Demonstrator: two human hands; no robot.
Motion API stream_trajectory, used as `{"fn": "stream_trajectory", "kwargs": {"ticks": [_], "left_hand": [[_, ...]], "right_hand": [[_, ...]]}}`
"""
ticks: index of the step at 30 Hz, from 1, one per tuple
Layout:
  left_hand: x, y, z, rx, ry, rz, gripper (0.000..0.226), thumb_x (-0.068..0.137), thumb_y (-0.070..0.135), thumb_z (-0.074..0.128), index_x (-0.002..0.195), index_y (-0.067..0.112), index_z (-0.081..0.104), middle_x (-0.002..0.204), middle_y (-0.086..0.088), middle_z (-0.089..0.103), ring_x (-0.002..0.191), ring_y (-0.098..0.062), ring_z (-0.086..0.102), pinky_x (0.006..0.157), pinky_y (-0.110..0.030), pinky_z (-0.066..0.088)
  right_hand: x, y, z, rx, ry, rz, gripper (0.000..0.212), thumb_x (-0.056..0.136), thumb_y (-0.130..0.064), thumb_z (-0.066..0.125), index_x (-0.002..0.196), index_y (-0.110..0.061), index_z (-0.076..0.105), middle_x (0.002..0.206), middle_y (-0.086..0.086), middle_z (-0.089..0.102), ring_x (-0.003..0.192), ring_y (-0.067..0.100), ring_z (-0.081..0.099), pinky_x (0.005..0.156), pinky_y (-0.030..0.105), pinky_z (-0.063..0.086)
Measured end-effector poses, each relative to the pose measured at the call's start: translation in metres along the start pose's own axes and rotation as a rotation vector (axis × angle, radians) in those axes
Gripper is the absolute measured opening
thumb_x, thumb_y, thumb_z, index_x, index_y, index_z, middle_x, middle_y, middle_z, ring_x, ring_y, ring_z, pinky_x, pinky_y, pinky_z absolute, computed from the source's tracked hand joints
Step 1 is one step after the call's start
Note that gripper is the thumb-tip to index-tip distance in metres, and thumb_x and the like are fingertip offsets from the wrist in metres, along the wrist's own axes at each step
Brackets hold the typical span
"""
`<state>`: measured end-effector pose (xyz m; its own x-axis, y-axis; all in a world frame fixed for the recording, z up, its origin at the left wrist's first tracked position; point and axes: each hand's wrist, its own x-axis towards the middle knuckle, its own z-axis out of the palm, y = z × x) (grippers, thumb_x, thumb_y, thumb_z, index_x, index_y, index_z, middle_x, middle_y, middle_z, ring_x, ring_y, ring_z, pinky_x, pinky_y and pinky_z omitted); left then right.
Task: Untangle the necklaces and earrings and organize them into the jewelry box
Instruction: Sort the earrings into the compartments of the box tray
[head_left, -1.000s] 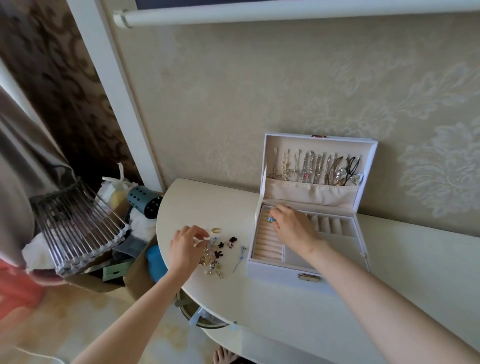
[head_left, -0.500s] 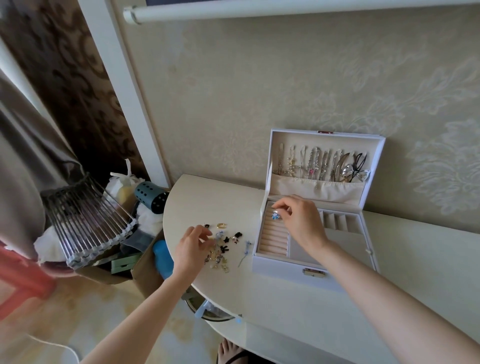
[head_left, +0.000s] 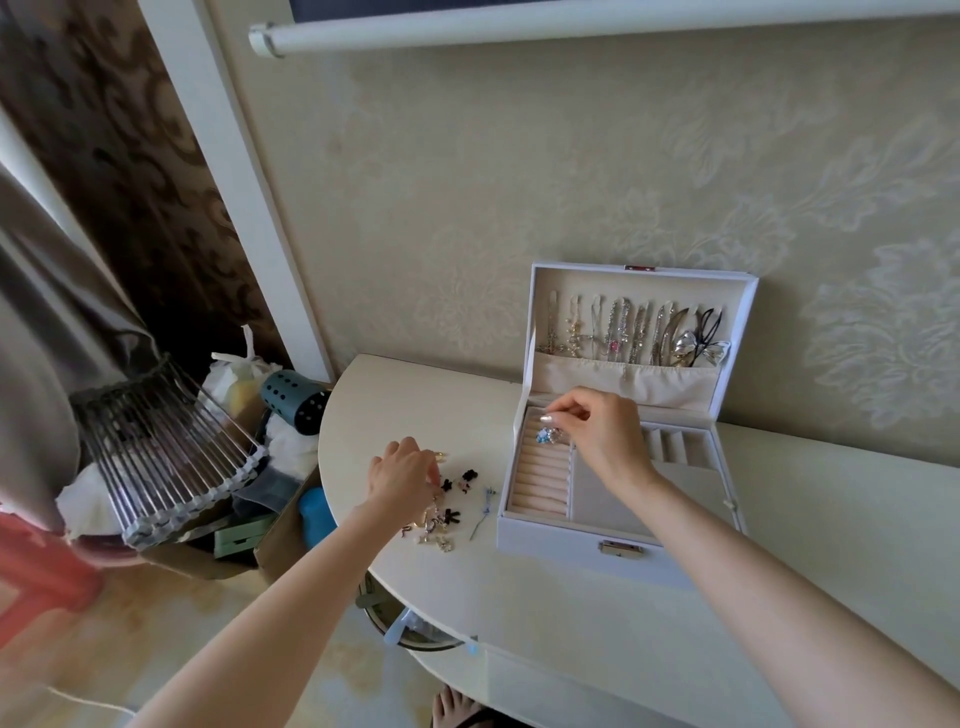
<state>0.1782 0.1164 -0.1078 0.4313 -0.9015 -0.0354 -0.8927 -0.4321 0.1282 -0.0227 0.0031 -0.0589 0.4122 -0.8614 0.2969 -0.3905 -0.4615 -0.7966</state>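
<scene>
The jewelry box, white and open, stands right of centre in the single head view, on a cream table with a rounded left end, pushed against a wall of pale damask wallpaper. Its long axis runs left to right across the frame, the lid stands upright against the wall at the far side, and the metal clasp faces the lower edge of the frame. One box, two hands. Inside the lid a row of necklaces hangs above a fabric pocket; they overlap too much to count. The right hand hovers over the ridged ring rolls at the box's left side, thumb and forefinger pinched together just above a small blue earring; whether the fingers actually have hold of it cannot be told. The left hand, left of the box, reaches with curled fingers into a loose pile of earrings, about a dozen small dark and gold pieces on the table; whether it has closed on any cannot be told. At the left of the frame, beside the table, lie a wire rack, a teal perforated cylinder and a cardboard box; a brown patterned curtain fills the upper left, and a white roller crosses the top. A bare foot shows at the bottom edge.
</scene>
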Motion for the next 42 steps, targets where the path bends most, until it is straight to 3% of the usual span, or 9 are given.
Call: {"fn": "stream_trajectory", "kwargs": {"ticks": [3, 7, 11, 16, 20, 26, 28, 31, 42], "left_hand": [[0.0, 0.0, -0.003, -0.014, 0.0, 0.025, 0.015, 0.088, 0.024, 0.061, 0.102, 0.027, 0.06, 0.117, 0.003, 0.048, 0.114, -0.018, 0.043, 0.092, -0.029, 0.034], [-0.001, 0.0, -0.007, 0.008, -0.02, 0.052, 0.02, 0.083, 0.034, 0.066, 0.101, 0.028, 0.059, 0.115, 0.005, 0.05, 0.112, -0.017, 0.044, 0.091, -0.029, 0.034], [0.001, 0.002, -0.009, 0.032, -0.084, 0.055, 0.027, 0.078, 0.04, 0.069, 0.1, 0.026, 0.063, 0.117, 0.002, 0.05, 0.114, -0.017, 0.043, 0.094, -0.029, 0.034], [0.004, 0.005, -0.012, 0.046, -0.111, 0.075, 0.027, 0.079, 0.04, 0.069, 0.099, 0.023, 0.062, 0.118, 0.001, 0.048, 0.115, -0.017, 0.042, 0.095, -0.029, 0.035], [0.006, 0.01, -0.018, -0.027, -0.016, 0.088, 0.022, 0.081, 0.038, 0.067, 0.095, 0.022, 0.061, 0.112, 0.002, 0.052, 0.109, -0.017, 0.046, 0.089, -0.028, 0.038], [0.014, 0.028, -0.032, -0.25, 0.231, 0.141, 0.019, 0.083, 0.035, 0.066, 0.088, 0.018, 0.059, 0.094, 0.006, 0.058, 0.092, -0.015, 0.05, 0.076, -0.028, 0.039], [0.016, 0.037, -0.035, -0.333, 0.272, 0.171, 0.018, 0.084, 0.032, 0.066, 0.087, 0.017, 0.057, 0.089, 0.007, 0.058, 0.085, -0.014, 0.05, 0.071, -0.027, 0.038], [0.019, 0.055, -0.037, -0.434, 0.267, 0.215, 0.017, 0.085, 0.029, 0.065, 0.088, 0.014, 0.056, 0.087, 0.004, 0.06, 0.081, -0.015, 0.055, 0.067, -0.027, 0.041], [0.033, 0.123, -0.034, -0.665, 0.161, 0.248, 0.021, 0.083, 0.025, 0.067, 0.081, 0.018, 0.048, 0.081, -0.003, 0.071, 0.079, -0.023, 0.064, 0.071, -0.037, 0.051]], "right_hand": [[0.003, 0.003, -0.006, 0.063, -0.014, 0.106, 0.007, 0.077, -0.001, 0.07, 0.076, -0.007, 0.072, 0.061, 0.0, 0.063, 0.055, 0.01, 0.057, 0.063, 0.03, 0.055], [0.008, 0.012, -0.018, 0.121, -0.014, 0.228, 0.008, 0.078, 0.007, 0.066, 0.08, 0.0, 0.07, 0.065, 0.01, 0.065, 0.044, 0.006, 0.058, 0.046, 0.013, 0.05], [0.011, 0.021, -0.028, 0.128, -0.024, 0.296, 0.016, 0.078, 0.009, 0.064, 0.076, -0.006, 0.071, 0.067, 0.009, 0.067, 0.054, 0.015, 0.06, 0.051, 0.014, 0.052], [0.012, 0.026, -0.035, 0.135, -0.014, 0.367, 0.01, 0.077, 0.006, 0.067, 0.079, -0.003, 0.072, 0.076, 0.014, 0.071, 0.064, 0.023, 0.065, 0.068, 0.03, 0.057], [0.014, 0.031, -0.042, 0.119, -0.007, 0.4, 0.009, 0.079, 0.005, 0.066, 0.082, 0.0, 0.072, 0.076, 0.014, 0.07, 0.06, 0.017, 0.063, 0.054, 0.017, 0.052], [0.017, 0.038, -0.047, 0.08, 0.037, 0.385, 0.008, 0.077, 0.006, 0.068, 0.083, 0.001, 0.071, 0.082, 0.013, 0.069, 0.06, 0.012, 0.061, 0.051, 0.009, 0.05], [0.017, 0.041, -0.045, 0.024, 0.025, 0.36, 0.008, 0.076, 0.005, 0.07, 0.082, -0.001, 0.072, 0.086, 0.014, 0.071, 0.066, 0.013, 0.063, 0.063, 0.016, 0.054], [0.016, 0.047, -0.042, -0.119, 0.011, 0.297, 0.008, 0.077, 0.0, 0.071, 0.084, -0.004, 0.074, 0.09, 0.01, 0.072, 0.083, 0.015, 0.061, 0.077, 0.024, 0.047], [0.01, 0.058, -0.037, -0.383, 0.062, 0.134, 0.006, 0.081, -0.016, 0.07, 0.086, -0.019, 0.068, 0.085, 0.0, 0.072, 0.085, 0.023, 0.065, 0.071, 0.039, 0.053]]}}
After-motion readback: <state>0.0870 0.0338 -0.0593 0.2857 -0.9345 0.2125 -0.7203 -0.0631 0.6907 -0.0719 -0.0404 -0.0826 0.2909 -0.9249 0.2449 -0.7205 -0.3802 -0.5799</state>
